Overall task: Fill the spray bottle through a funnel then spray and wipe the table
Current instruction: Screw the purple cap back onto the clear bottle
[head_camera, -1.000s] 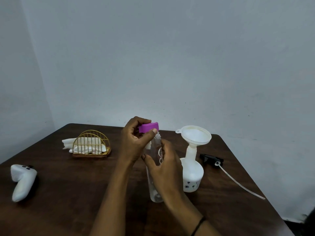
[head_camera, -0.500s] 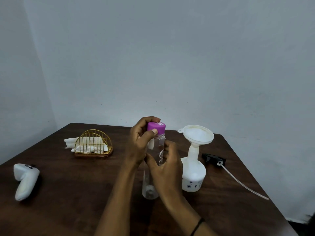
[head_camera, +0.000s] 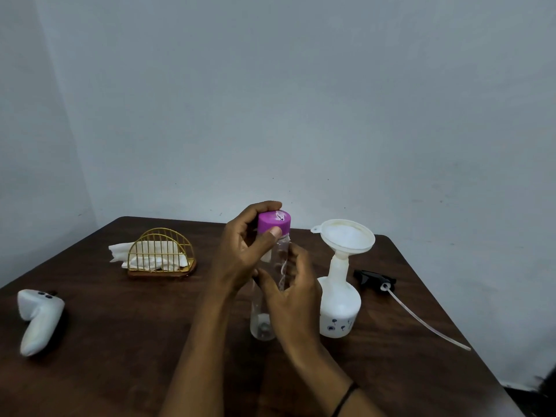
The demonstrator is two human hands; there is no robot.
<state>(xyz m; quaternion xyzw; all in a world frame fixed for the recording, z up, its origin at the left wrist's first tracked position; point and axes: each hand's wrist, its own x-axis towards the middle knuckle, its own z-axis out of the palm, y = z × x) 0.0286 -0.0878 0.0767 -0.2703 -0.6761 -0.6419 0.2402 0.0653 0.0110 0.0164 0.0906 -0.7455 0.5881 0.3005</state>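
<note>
- Head view: the left hand (head_camera: 240, 254) is curled round the purple cap (head_camera: 274, 221) of a clear bottle (head_camera: 272, 296), thumb on the cap's near edge, fingers over the far side.
- The right hand (head_camera: 290, 291) wraps the clear bottle's middle, steadying it upright on the worktop (head_camera: 135, 341).
- The white spray bottle (head_camera: 340, 308) stands just right of that hand, uncapped, with the funnel (head_camera: 346, 236) seated in its neck.
- Its black trigger head (head_camera: 374, 278) with the long dip tube (head_camera: 427, 323) lies flat behind and to the right, apart from the bottle.
- A wire holder (head_camera: 161, 255) of white napkins (head_camera: 120, 252) sits at the back left; a white controller (head_camera: 37, 320) lies near the left edge.
- Risk, as I judge it: whether the cap is being loosened or tightened cannot be told. If it comes free suddenly, the bottle could jerk and slop whatever liquid it holds.
- The right hand is very close to the spray bottle; a sideways knock of the wrist could tip it, since the wide funnel makes it top-heavy.
- The dip tube runs toward the worktop's right edge; a brush from a forearm could send the trigger head off.
</note>
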